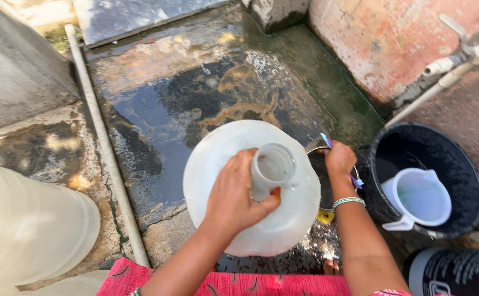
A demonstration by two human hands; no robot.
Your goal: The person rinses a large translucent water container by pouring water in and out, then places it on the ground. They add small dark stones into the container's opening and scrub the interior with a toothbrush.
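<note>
My left hand [234, 194] grips the neck of a large translucent white water jug [223, 151], which stands upright on the wet floor with its mouth open. My right hand [339, 159] reaches past the jug and holds a toothbrush-like brush [327, 141] with a blue and purple handle at the rim of a metal bowl [319, 149] that is mostly hidden behind the jug. A beaded bracelet [349, 202] circles my right wrist.
A black bucket [458, 164] with water and a floating white plastic mug [420, 197] sits at the right. A tap with white pipes [458, 57] juts from the pink wall. Another translucent jug [31, 225] stands at left, beside a white floor pipe [105, 148]. A dark container [453, 271] sits at bottom right.
</note>
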